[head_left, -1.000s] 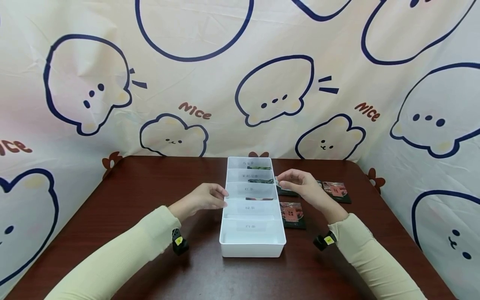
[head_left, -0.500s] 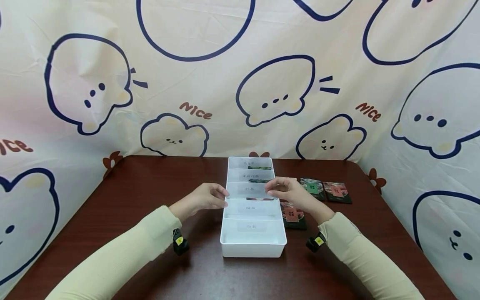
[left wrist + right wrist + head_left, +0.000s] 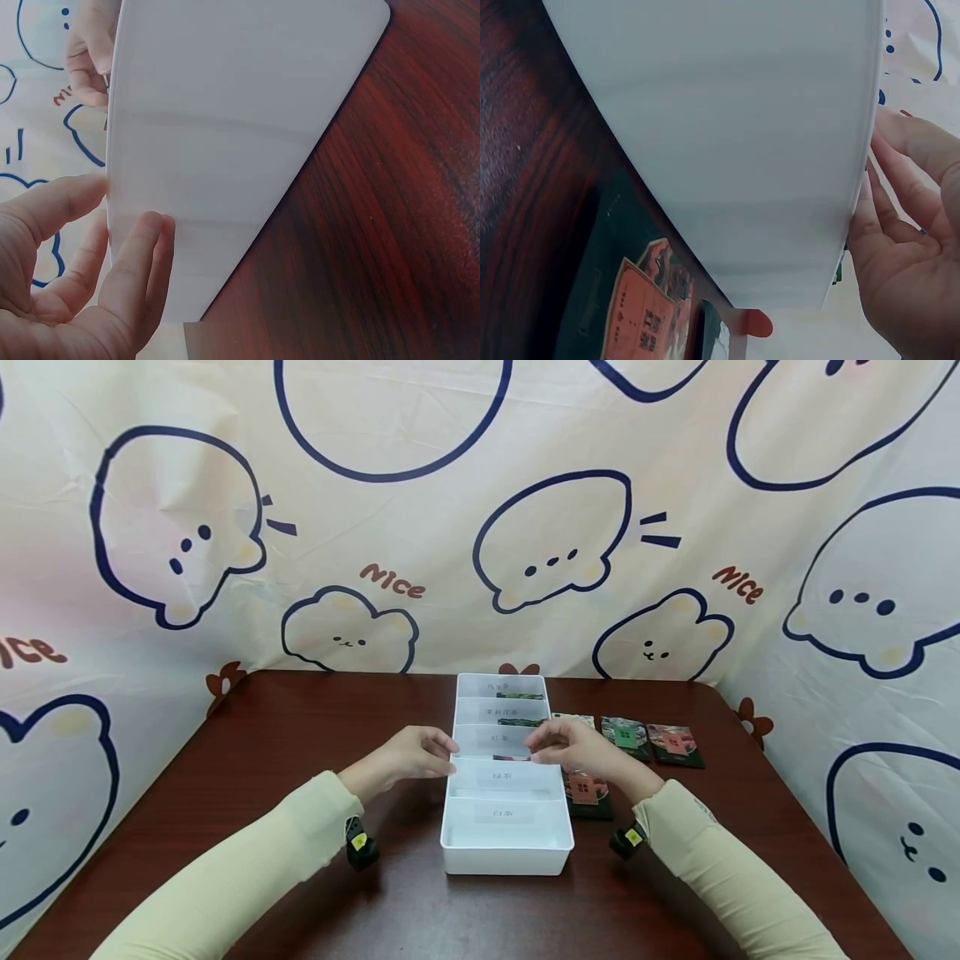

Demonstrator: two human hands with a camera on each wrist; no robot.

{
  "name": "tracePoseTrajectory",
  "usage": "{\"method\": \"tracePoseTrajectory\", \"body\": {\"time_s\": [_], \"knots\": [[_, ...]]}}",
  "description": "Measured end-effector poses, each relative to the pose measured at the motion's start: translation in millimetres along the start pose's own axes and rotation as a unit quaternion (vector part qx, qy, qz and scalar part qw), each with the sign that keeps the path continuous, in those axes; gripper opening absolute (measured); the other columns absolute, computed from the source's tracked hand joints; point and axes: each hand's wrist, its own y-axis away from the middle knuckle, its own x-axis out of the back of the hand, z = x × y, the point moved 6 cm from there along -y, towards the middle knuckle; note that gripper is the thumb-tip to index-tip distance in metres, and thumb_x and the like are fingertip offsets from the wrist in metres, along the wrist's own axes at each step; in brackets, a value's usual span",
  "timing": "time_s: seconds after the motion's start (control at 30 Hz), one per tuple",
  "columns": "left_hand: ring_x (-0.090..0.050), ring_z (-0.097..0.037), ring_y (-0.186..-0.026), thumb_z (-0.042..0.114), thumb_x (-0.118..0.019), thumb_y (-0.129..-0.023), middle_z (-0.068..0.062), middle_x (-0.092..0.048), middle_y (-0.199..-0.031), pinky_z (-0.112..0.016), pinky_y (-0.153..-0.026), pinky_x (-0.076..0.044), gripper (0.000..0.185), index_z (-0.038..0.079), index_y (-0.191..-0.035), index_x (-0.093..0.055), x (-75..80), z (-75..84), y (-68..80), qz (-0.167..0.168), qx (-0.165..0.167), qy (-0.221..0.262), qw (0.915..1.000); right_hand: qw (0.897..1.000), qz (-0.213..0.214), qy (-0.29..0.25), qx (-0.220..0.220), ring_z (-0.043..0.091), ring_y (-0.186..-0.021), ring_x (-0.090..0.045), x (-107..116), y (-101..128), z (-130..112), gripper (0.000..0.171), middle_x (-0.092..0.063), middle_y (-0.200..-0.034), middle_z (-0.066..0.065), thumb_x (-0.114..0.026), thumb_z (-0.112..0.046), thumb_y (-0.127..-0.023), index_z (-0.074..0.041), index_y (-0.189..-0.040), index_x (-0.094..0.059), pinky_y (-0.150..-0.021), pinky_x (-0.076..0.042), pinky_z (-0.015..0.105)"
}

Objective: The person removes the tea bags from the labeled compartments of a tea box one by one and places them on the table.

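Observation:
A long white divided storage box (image 3: 507, 860) with labelled compartments stands lengthwise between both hands. My left hand (image 3: 405, 752) loosely holds its left rim; in the left wrist view some fingers (image 3: 131, 274) lie against the outer wall and others end at the rim. My right hand (image 3: 573, 747) is over the right side, at the middle compartment. There a tea packet (image 3: 512, 758) shows its reddish top edge, its right end covered by my fingertips. A thin edge shows between my right thumb and finger in the left wrist view.
Right of the box lie a tea packet with a red label (image 3: 587, 789), a green one (image 3: 624, 735), another red one (image 3: 675, 743) and a pale-topped packet (image 3: 576, 720). Green packets (image 3: 521, 697) stand in the two far compartments. A patterned curtain (image 3: 442, 635) hangs behind the table (image 3: 315, 718).
My right hand has moved left from the packets on the table to over the box's middle compartment, uncovering the packets behind it. My left hand has stayed at the rim.

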Motion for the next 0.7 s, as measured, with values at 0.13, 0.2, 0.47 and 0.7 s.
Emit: {"method": "tracePoseTrajectory", "body": {"time_s": [0.13,0.2,0.47,0.7], "knots": [[-0.060,-0.022,-0.083,0.002,-0.078,-0.077,-0.013,-0.064,-0.099,-0.030,-0.075,-0.056,0.029,0.005,-0.103,-0.066,0.4,0.1,0.2,0.000,-0.001,-0.002,1.0000,1.000,-0.009,0.022,-0.016,0.017,-0.096,-0.065,-0.4,-0.8,-0.5,0.023,-0.065,-0.110,0.012,-0.070,-0.012,-0.089,-0.003,-0.110,-0.067,-0.081,-0.055,0.029],[-0.060,-0.022,-0.082,0.002,-0.078,-0.077,-0.013,-0.064,-0.099,-0.030,-0.075,-0.056,0.029,0.005,-0.103,-0.066,0.5,0.1,0.4,0.000,-0.001,-0.002,1.0000,0.999,-0.010,0.034,-0.024,0.017,-0.096,-0.065,-0.3,-1.7,-0.7,0.021,-0.065,-0.109,0.010,-0.071,-0.012,-0.088,-0.006,-0.108,-0.068,-0.082,-0.055,0.030],[-0.060,-0.022,-0.082,0.002,-0.078,-0.078,-0.013,-0.063,-0.099,-0.030,-0.075,-0.056,0.028,0.005,-0.104,-0.066,0.1,2.2,1.7,-0.001,0.000,0.000,1.0000,0.997,-0.025,0.068,-0.016,0.017,-0.096,-0.066,-1.1,-3.1,-2.4,0.014,-0.065,-0.106,0.008,-0.071,-0.007,-0.087,-0.008,-0.100,-0.071,-0.081,-0.056,0.028],[-0.060,-0.021,-0.083,0.003,-0.078,-0.078,-0.013,-0.063,-0.099,-0.030,-0.075,-0.056,0.030,0.003,-0.105,-0.066,0.1,1.6,2.5,-0.009,-0.006,0.002,0.9999,0.995,-0.023,0.091,-0.010,0.015,-0.086,-0.065,-1.0,-1.6,-5.0,0.010,-0.065,-0.102,0.007,-0.069,-0.007,-0.088,-0.009,-0.097,-0.072,-0.075,-0.056,0.031]]}}
